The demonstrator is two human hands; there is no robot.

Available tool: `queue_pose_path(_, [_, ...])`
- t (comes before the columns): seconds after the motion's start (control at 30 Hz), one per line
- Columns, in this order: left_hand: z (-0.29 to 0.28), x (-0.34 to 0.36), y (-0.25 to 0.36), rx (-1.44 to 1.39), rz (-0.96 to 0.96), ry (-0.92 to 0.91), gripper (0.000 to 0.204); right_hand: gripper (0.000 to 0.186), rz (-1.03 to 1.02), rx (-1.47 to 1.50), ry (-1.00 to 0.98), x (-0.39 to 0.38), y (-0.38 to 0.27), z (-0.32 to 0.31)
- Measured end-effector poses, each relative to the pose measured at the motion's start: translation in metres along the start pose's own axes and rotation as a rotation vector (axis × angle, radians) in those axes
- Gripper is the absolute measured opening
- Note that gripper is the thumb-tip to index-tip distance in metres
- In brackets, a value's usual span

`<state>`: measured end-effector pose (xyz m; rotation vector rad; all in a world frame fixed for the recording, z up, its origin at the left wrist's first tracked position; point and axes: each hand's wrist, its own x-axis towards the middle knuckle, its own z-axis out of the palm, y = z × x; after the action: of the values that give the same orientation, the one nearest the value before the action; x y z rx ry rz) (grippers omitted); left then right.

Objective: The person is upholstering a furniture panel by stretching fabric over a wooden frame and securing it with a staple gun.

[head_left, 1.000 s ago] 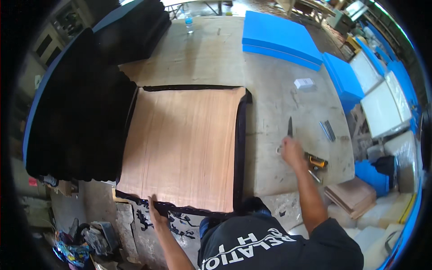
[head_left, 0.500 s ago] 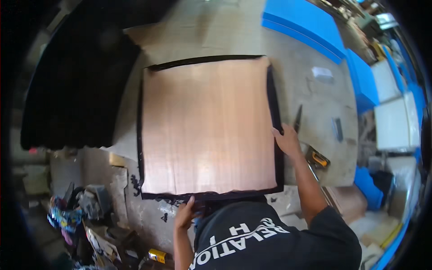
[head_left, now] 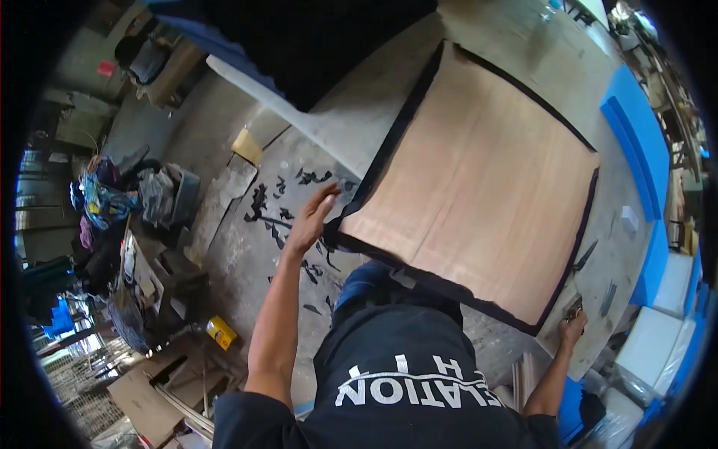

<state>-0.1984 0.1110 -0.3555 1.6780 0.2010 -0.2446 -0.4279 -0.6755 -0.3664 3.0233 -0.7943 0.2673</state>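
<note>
On the grey surface (head_left: 622, 243), head view, a black-edged wooden panel (head_left: 479, 187) is laid. The left hand (head_left: 313, 217), loosely open and apparently empty, is held beside its corner; the right hand (head_left: 573, 328) is curled around a half-hidden tool (head_left: 574, 305). Panel best kept steady.

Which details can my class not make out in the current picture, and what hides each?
Head view: underside of the wood-coloured panel, hidden by its own upper face.
Head view: how the right hand grips the dark tool, covered by the hand and too small.
Head view: far part of the black stack, cut off by the top edge.
Head view: what the black scraps are made of, too small.
</note>
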Motion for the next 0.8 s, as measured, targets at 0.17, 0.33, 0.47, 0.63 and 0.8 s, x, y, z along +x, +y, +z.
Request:
queue_pose_path(0.17, [-0.006, -0.002, -0.012, -0.199, -0.244, -0.255, 0.056, 0.029, 0.391, -0.014, -0.432, 0.010, -0.023, -0.034])
queue_pose_path(0.33, [-0.019, -0.008, 0.000, -0.047, -0.301, -0.277, 0.049, 0.036, 0.474, 0.491, -0.351, 0.038, -0.133, -0.110])
queue_pose_path(0.47, [-0.019, -0.023, 0.026, 0.023, -0.348, -0.220, 0.038, 0.033, 0.280, 0.373, -0.563, 0.074, -0.269, -0.150])
queue_pose_path(0.63, [-0.016, -0.041, 0.056, 0.625, -0.241, -0.125, 0.035, 0.027, -0.383, 0.079, -0.525, 0.075, -0.403, -0.133])
queue_pose_path(0.8, [0.002, -0.053, 0.057, 0.605, -0.012, 0.099, 0.025, 0.027, -0.506, 0.017, -0.538, 0.045, -0.449, -0.115])
